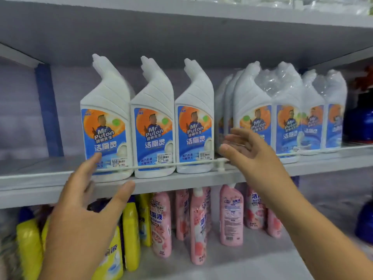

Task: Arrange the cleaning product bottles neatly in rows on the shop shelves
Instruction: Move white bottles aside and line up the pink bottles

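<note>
From the head view we hold our left hand (84, 201) and right hand (245, 146) released, grasping nothing, with the three white bottles (153, 126) upright on the shelf (201, 178) between them, the left fingertip perhaps touching the nearest.

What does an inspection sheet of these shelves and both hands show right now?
Surface: grey metal shelf with thin white front rail.
Job's things: three white angled-neck toilet cleaner bottles upright in a row; plastic-wrapped white bottles bunched to the right.
Clutter: pink bottles and yellow bottles stand unevenly below.
Grip: left hand open before the leftmost bottle; right hand open beside the wrapped bottles.
Cables: nothing seen.
Surroundings: blue upright post; dark blue container far right.
</note>
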The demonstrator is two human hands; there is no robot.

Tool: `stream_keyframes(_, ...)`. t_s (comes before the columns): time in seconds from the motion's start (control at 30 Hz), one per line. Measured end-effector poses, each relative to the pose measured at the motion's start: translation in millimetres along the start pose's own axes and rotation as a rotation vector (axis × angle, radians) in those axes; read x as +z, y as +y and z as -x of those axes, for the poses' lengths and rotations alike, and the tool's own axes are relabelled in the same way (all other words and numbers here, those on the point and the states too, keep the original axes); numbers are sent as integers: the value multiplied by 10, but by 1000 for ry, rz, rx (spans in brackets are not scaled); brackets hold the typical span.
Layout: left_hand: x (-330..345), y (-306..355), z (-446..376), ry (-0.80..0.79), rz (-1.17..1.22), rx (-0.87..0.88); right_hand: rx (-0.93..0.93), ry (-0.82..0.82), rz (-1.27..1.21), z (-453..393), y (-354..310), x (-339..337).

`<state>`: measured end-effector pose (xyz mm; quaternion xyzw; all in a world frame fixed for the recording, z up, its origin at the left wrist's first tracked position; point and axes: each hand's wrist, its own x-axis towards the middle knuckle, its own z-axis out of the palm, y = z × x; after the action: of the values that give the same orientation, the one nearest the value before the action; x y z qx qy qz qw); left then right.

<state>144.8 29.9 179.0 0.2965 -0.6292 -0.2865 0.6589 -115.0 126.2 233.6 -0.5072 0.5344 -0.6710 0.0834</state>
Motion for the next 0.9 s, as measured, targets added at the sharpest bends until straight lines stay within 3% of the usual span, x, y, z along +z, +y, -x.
stream_keyframes(0.1,335,-239,529,-24,154,-49,4,84,-137,442,342,-308)
stream_keyframes(0.2,801,-448,1004,-101,199,-177,137,136,-194,775,811,-641)
stream_keyframes(0.33,1428,-735,1518,-256,126,-357,373,195,-254,1087,1370,-1175)
stream_keyframes(0.57,2330,-819,2201,-425,5,-573,607,185,-221,1438,1933,-2133)
stream_keyframes(0.9,2913,-987,2300,-463,-76,-642,763,130,-168,1317,2487,-2510)
